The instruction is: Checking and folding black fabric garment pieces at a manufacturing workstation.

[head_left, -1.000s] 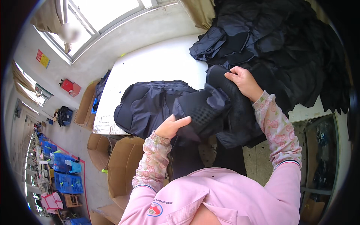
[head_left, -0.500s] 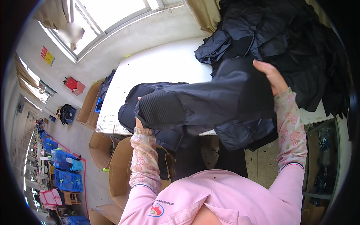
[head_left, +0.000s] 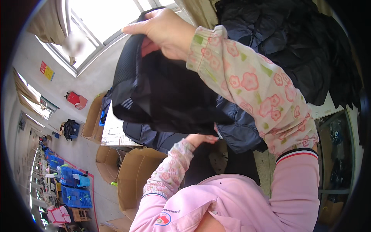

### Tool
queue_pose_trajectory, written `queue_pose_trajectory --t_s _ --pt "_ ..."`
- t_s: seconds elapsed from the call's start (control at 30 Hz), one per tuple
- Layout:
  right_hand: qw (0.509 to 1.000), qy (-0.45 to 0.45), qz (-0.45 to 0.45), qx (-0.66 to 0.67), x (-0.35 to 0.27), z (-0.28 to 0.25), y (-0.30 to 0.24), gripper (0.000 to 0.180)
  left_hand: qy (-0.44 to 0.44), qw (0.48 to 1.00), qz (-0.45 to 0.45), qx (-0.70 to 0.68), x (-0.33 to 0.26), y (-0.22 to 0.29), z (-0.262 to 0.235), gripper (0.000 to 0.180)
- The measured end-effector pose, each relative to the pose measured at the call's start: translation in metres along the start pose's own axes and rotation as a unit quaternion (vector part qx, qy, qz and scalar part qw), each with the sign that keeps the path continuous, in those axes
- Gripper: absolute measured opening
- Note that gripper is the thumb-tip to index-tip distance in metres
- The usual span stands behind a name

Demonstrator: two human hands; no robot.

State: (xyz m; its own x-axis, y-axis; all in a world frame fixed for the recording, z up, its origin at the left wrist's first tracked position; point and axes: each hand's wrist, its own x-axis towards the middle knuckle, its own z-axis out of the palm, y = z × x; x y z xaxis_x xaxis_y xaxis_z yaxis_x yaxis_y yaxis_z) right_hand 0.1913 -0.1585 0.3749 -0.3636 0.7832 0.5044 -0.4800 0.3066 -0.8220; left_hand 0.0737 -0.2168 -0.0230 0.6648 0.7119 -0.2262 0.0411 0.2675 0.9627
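My right hand (head_left: 164, 33) is raised at the upper left, its arm crossing in front of me. Thumb and fingers grip the upper edge of a black fabric piece (head_left: 166, 96), which hangs down in a curved fold. A ribbed mesh panel shows along its left side. Below its lower edge lies my left hand (head_left: 201, 139), fingers stretched out and partly hidden by the fabric; I see nothing held in it. Beneath the raised piece, more dark fabric pieces (head_left: 241, 131) lie over the front edge of the white table (head_left: 114, 133).
A large heap of black fabric (head_left: 286, 50) covers the table's right side. Open cardboard boxes (head_left: 137, 174) stand on the floor at the front left. A window (head_left: 102, 19) is behind the table. Blue crates (head_left: 75, 197) line the far left, and a glass-fronted cabinet (head_left: 334, 150) stands right.
My right hand has swung up and left, lifting and folding the black fabric piece. My left hand has come off the mesh end and moved right and down, below the piece.
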Motion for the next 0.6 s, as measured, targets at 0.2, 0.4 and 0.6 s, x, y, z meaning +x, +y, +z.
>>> queue_pose_trajectory --t_s 0.2,0.4,0.6 --pt "0.998 0.066 0.013 -0.011 -0.003 -0.032 -0.01 0.022 -0.107 0.989 0.086 0.06 -0.083 0.119 0.078 0.027" --pt "0.995 0.104 0.005 -0.004 -0.001 -0.04 -0.006 0.029 0.412 0.777 0.422 0.22 -0.074 0.149 0.037 0.066" --pt "0.992 0.118 -0.009 0.039 -0.016 -0.024 -0.015 0.021 0.654 0.579 0.328 0.361 -0.049 0.166 0.015 0.105"
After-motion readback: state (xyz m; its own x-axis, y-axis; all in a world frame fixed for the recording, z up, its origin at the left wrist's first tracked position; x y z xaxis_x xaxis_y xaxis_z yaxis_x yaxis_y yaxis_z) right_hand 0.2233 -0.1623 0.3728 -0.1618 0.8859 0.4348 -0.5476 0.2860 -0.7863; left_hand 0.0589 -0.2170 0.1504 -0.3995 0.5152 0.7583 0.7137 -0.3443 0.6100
